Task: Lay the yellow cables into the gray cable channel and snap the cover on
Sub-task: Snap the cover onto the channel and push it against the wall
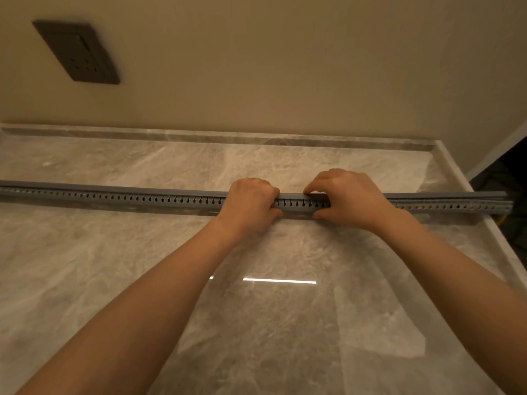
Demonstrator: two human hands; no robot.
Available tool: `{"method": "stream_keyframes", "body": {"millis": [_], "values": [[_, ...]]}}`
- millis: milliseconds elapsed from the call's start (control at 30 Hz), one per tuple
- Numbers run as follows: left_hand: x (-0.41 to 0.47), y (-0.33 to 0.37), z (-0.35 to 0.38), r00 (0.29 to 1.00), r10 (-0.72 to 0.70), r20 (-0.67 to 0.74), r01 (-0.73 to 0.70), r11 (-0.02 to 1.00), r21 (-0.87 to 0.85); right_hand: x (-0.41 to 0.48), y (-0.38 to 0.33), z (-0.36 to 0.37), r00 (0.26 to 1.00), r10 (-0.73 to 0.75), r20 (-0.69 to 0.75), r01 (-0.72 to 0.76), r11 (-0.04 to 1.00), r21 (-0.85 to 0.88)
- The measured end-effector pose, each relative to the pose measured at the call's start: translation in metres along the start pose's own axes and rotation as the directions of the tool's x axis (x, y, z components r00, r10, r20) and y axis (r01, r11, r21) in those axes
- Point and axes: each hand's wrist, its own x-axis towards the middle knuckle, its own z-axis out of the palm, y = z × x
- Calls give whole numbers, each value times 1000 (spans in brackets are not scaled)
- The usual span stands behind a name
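Note:
A long gray slotted cable channel [114, 199] lies across the marble counter from the left edge to the right end. Its gray cover [159, 191] sits along the top; toward the right end [456, 196] the cover stands slightly raised above the channel. My left hand [251, 205] grips the channel and cover near the middle, fingers curled over the top and thumb on the near side. A little to the right, my right hand [348, 198] pinches them, fingertips on top and thumb at the front wall. The yellow cables are hidden inside; only a yellow bit [499, 220] shows below the right end.
The marble counter [256, 323] has a raised rim at the back and along its right edge [484, 235]. A beige wall stands behind, with a dark socket plate [77, 51] at the upper left. A dark gap lies beyond the counter's right side.

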Motion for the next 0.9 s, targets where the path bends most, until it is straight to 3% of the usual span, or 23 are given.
{"method": "stream_keyframes", "body": {"millis": [400,900], "values": [[0,2,-1,1000,-9,23,9,1000,14,-9,-12,6,997,74,-9,-73,957,-282],[2,1,-1,999,-6,38,6,1000,2,3,-11,-3,999,19,45,-4,951,-309]]}}
